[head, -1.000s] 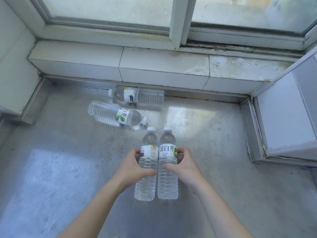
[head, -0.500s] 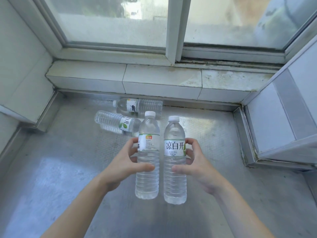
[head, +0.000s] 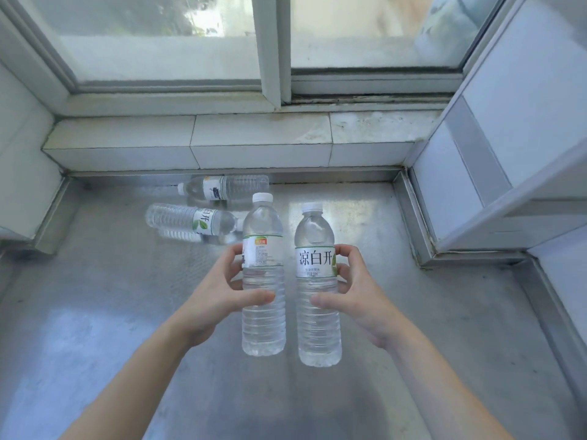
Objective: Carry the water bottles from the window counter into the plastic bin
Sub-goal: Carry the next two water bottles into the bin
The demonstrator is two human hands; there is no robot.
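beneath a sliding window with a grimy white-tiled sill [head: 260,134], the dull textured steel counter [head: 95,312] holds two clear plastic water bottles lying flat [head: 190,219] near the back. left hand [head: 216,300] wraps one upright clear bottle [head: 263,281]; right hand [head: 355,293] wraps another [head: 317,290], both lifted, slightly apart.

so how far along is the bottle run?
Done: nothing visibly; no bin in frame. In hand: left hand holds one upright bottle, right hand another. Left: two lying bottles on the counter.
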